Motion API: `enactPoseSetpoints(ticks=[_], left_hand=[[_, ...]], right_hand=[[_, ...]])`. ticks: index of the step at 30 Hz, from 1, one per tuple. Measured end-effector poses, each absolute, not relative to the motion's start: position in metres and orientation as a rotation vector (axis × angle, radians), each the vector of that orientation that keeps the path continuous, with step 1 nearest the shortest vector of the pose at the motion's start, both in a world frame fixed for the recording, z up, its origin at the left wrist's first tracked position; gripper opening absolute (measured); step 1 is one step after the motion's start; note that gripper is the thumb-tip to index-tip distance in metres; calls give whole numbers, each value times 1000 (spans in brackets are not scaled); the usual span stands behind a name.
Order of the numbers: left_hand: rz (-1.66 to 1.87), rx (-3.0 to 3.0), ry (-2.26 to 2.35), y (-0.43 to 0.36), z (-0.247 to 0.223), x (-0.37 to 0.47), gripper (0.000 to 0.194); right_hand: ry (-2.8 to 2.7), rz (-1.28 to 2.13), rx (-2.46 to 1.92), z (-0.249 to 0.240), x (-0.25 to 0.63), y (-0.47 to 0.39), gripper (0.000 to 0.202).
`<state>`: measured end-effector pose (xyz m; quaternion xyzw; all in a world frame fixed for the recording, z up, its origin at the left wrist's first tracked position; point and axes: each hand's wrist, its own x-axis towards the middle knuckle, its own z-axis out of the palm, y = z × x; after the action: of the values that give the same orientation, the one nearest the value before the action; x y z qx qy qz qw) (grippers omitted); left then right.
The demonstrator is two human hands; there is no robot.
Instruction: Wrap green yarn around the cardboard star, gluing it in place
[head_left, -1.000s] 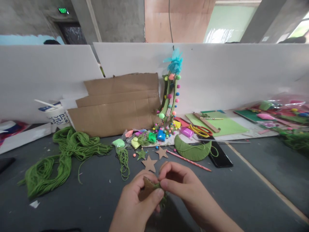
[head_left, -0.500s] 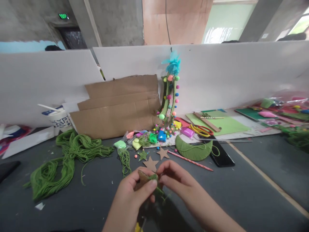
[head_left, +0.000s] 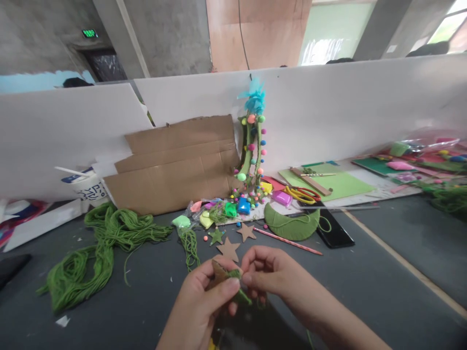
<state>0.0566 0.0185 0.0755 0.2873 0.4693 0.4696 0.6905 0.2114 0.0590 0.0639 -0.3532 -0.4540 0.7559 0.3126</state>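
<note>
Here, a left hand point(head_left: 206, 297) clamps a cardboard piece point(head_left: 220, 272), partly wrapped in green yarn point(head_left: 234, 273), above the table point(head_left: 146, 311); beside it, the right hand point(head_left: 272, 271) has fingertips together, on what unclear. Probably light, stiff yet creasable, the piece suits a bare-edge hold. Beyond lie cardboard stars point(head_left: 228, 250).

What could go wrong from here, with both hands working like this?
The green yarn covers only part of the cardboard piece in the left hand, so it might slip or loosen. The larger plain cardboard star lies just beyond the hands, so the right hand could nudge it. A yarn loop by the green crescent lies over the black phone and could snag if either is moved.
</note>
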Motion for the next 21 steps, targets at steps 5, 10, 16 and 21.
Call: enactPoseSetpoints(ticks=[5,10,16,21], left_hand=[[1055,650,1025,21,78,56,10],[1076,655,1047,21,75,55,10],[1108,836,1251,23,73,51,10],[1044,1134,1385,28,77,48,7]], right_hand=[[-1224,1974,-971,62,210,59,21],[-1461,1840,-998,63,209,57,3],[-2040,1036,-1010,73,212,48,19],[-2282,627,-916,78,215,44,18]])
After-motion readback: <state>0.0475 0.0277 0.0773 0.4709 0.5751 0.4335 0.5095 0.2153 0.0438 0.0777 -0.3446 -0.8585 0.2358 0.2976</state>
